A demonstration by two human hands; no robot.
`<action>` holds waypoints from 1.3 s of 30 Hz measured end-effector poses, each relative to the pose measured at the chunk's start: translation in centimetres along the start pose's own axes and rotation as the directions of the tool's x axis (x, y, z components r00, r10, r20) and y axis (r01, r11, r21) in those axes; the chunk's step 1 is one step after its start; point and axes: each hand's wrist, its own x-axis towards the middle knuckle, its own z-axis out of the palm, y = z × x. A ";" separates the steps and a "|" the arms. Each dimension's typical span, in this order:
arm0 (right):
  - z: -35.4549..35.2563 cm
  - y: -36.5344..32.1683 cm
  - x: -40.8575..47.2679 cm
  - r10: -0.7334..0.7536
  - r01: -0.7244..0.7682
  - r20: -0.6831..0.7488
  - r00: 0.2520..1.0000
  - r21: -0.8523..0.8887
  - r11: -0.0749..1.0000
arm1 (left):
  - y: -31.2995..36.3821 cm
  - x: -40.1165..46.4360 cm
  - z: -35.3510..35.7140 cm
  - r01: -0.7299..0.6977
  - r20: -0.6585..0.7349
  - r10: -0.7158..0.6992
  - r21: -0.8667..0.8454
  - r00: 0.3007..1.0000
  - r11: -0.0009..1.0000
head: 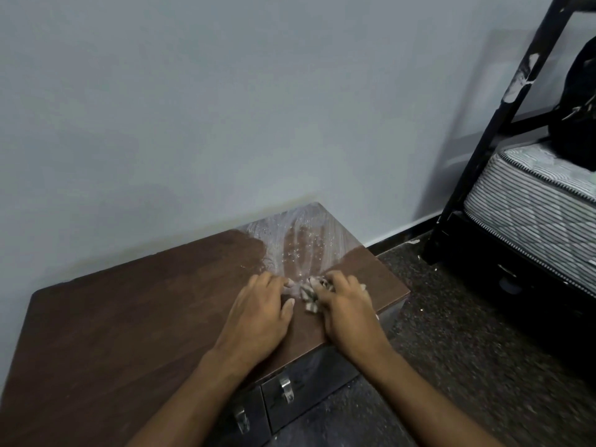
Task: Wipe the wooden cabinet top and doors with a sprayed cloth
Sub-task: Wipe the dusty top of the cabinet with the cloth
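A dark wooden cabinet top stands against the wall. Its far right corner carries a wet, streaky patch with droplets. A small crumpled grey-and-white cloth lies on the top near the right end, bunched between both hands. My left hand presses down at the cloth's left side, fingers touching it. My right hand grips the cloth from the right, fingers curled over it. Below the front edge, the cabinet doors show two metal handles.
A pale wall rises directly behind the cabinet. To the right stands a black bed frame with a striped mattress. Speckled dark floor lies between cabinet and bed.
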 end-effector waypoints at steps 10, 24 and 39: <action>-0.1 0.4 1.6 0.137 -0.137 -0.024 0.990 -0.021 0.990 | -1.7 -0.4 -0.5 0.064 0.013 -0.064 0.003 0.998 0.998; 0.6 -3.2 0.1 0.016 -0.012 -0.033 0.999 0.121 0.993 | -1.7 0.2 -0.6 0.098 -0.034 -0.098 -0.007 0.995 0.995; 3.8 -9.6 2.0 -0.218 0.204 0.046 0.975 0.205 0.957 | -5.9 0.2 -3.3 0.247 -0.176 -0.250 -0.040 0.952 0.968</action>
